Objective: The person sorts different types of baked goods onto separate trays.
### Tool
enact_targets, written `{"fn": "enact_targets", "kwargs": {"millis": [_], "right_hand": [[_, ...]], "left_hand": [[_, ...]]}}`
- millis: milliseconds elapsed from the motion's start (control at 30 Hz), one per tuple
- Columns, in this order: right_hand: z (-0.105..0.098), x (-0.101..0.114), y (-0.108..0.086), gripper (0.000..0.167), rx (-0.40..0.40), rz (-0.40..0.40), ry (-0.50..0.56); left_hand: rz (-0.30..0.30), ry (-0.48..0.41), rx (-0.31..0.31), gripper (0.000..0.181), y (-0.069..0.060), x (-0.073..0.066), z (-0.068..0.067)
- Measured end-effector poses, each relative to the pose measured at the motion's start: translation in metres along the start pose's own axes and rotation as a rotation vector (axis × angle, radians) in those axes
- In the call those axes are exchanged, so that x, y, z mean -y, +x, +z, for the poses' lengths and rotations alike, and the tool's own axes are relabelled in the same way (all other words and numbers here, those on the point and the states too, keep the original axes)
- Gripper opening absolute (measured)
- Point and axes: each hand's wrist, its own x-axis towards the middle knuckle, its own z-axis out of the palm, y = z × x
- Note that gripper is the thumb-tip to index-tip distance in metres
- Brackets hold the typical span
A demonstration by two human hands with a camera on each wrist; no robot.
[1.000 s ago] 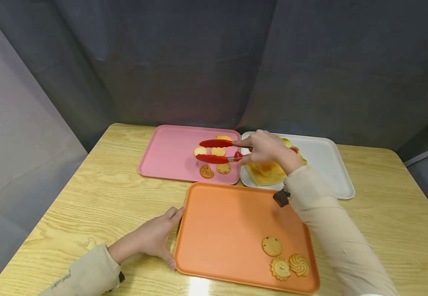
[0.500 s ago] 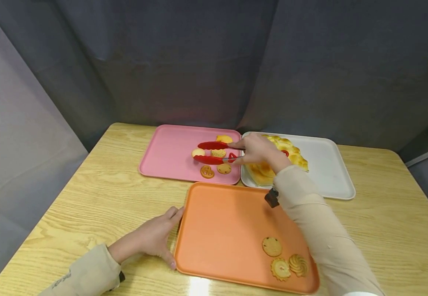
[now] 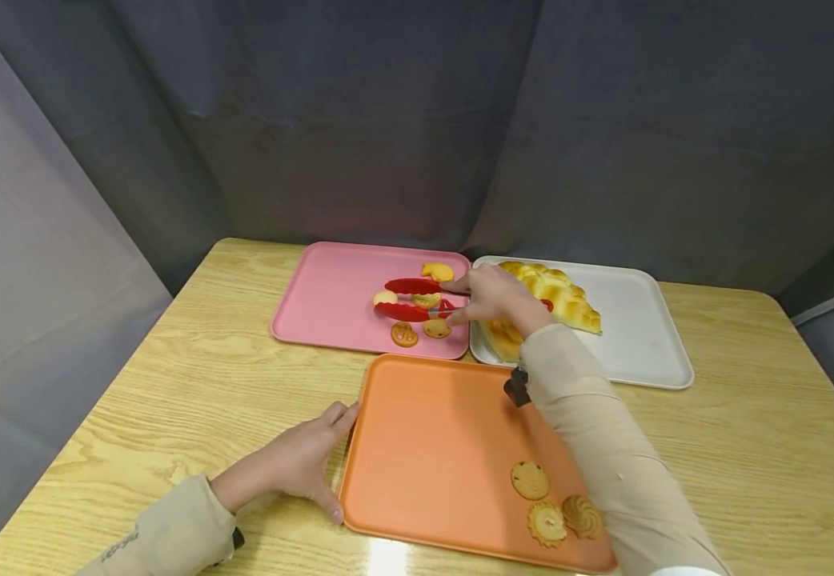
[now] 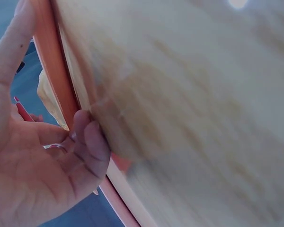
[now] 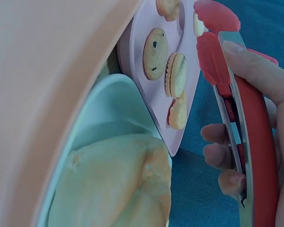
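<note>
My right hand (image 3: 492,298) holds red-tipped tongs (image 5: 255,142), their arms apart, over the pink tray (image 3: 338,280). In the head view, a pale round cookie (image 3: 385,298) shows between the tong tips. Farther back between the arms is a sandwich cookie (image 3: 427,301). A fish-shaped cookie (image 3: 439,272), a pretzel (image 3: 404,334) and a chip cookie (image 3: 436,328) lie around them. My left hand (image 3: 294,456) rests against the left edge of the orange tray (image 3: 424,448), thumb near its front corner. In the left wrist view, its fingertips (image 4: 87,130) touch the rim.
A white tray (image 3: 636,320) with a braided loaf (image 3: 568,300) adjoins the pink one, partly behind my right hand. On the orange tray lie a chip cookie (image 3: 530,481), a scalloped cookie (image 3: 547,524) and a swirl cookie (image 3: 581,517). A dark curtain (image 3: 359,120) hangs behind the table.
My right hand has moved left and slightly toward me with the tongs, uncovering more of the braided loaf. My left hand and the trays stay put.
</note>
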Motion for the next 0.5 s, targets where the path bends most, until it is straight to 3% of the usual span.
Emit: {"fn": "enact_targets", "kwargs": {"millis": [267,500], "right_hand": [[-0.001,-0.001,-0.003,0.07,0.005,0.059,0.033],[-0.006,-0.004,-0.016,0.069,-0.008,0.042,0.075]], "left_hand": [[0.026,-0.005,0.003,0.136,0.001,0.0,0.0],[0.024,0.008,0.001,0.137,0.002,0.003,-0.001]]}}
